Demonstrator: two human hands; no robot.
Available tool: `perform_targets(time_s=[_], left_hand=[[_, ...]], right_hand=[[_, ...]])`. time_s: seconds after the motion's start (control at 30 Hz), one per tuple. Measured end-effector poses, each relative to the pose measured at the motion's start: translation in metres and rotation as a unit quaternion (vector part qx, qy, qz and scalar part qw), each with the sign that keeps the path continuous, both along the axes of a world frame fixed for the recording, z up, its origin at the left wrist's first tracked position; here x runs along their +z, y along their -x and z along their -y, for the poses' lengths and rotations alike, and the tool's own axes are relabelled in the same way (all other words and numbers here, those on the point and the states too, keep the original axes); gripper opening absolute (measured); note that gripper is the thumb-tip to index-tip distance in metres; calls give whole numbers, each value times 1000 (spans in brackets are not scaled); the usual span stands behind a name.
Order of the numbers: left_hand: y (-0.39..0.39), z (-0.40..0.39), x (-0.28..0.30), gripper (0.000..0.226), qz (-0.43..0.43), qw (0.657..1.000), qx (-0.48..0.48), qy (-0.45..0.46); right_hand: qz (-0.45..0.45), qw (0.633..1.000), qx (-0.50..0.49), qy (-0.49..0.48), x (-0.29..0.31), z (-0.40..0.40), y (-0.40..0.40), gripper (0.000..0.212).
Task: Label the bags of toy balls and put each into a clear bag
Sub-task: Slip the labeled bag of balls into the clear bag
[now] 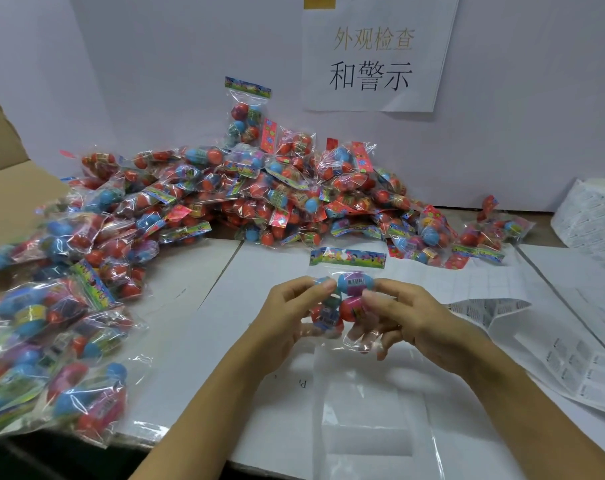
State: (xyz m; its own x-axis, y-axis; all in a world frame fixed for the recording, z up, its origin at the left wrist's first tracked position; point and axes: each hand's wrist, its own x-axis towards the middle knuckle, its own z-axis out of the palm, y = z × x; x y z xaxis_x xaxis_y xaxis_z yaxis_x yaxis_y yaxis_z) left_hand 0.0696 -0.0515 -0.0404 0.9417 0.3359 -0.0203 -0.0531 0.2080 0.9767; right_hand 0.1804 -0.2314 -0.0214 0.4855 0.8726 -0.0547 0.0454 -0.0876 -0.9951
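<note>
Both my hands hold one bag of toy balls (349, 284) above the table's middle. It has a colourful card header on top and blue, red and purple balls inside. My left hand (290, 310) grips its left side, my right hand (403, 315) grips its right side, fingers curled around the plastic. A flat clear bag (367, 414) lies on the white table right under my hands.
A big heap of ball bags (252, 192) fills the back and left of the table (197, 327), more bags (51, 358) spilling at the near left. Label sheets (571, 362) lie at right, a label roll (595, 216) at far right. A cardboard box flap (3, 140) stands at the left.
</note>
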Motion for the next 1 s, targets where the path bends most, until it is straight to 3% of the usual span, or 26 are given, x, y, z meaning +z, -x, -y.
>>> perform_targets(time_s=[0.17, 0.3, 0.63, 0.77, 1.0], left_hand=[[-1, 2, -2, 22, 0, 1000, -5, -15], [-1, 6, -5, 13, -1, 998, -9, -59], [0, 10, -7, 25, -2, 996, -26, -80], [0, 10, -8, 34, -2, 997, -19, -79], [-2, 10, -9, 28, -1, 996, -10, -85]], right_hand=[[120, 983, -131, 35, -5, -7, 5, 50], [80, 985, -154, -19, -7, -11, 10, 47], [-18, 985, -167, -46, -13, -16, 9, 31], [-9, 980, -190, -51, -18, -18, 10, 26], [28, 974, -222, -36, -18, -19, 13, 20]])
